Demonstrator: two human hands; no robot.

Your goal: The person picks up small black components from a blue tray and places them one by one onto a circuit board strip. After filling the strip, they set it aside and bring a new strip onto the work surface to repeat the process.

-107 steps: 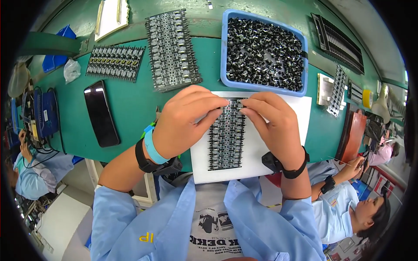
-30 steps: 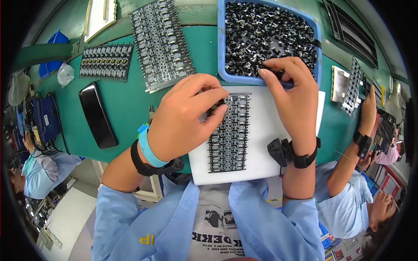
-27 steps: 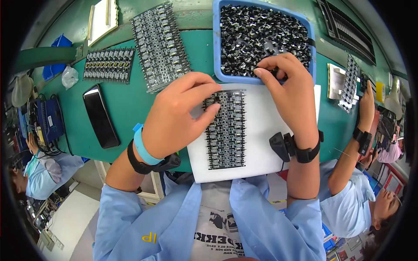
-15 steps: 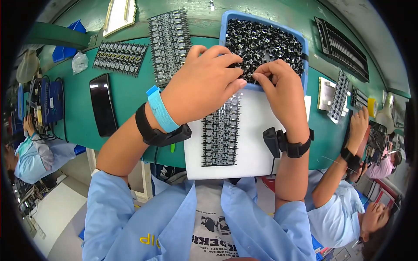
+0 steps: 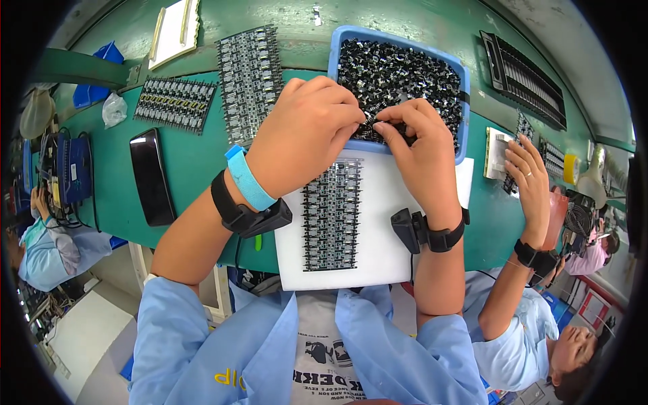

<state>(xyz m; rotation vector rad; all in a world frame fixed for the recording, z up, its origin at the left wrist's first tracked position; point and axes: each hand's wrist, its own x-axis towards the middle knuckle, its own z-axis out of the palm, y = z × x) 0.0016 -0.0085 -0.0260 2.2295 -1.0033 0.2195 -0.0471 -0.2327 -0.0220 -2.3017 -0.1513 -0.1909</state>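
Over the near rim of a blue bin (image 5: 466, 101) full of small black-and-silver electronic parts (image 5: 398, 71), both hands work close together. My left hand (image 5: 312, 128) is closed, its fingertips pinched by the bin's near left corner; what they hold is hidden. Facing it, my right hand (image 5: 425, 145) pinches thumb and forefinger among the parts; any piece there is too small to tell. Below them a panel of circuit boards (image 5: 332, 216), with rows of pins along both sides, lies flat on a white foam pad (image 5: 385, 236). Neither hand touches the panel.
Left of the bin lie a long board panel (image 5: 246, 88), a smaller panel (image 5: 174, 104) and a black phone (image 5: 152, 177). A black slotted rack (image 5: 526, 79) stands far right. At right, a co-worker's hand (image 5: 526, 175) reaches over the green table near more boards.
My left hand's fingers have drawn together, and my hands are slightly nearer each other. The co-worker's hand has moved left toward the boards. The whole view has shifted a little.
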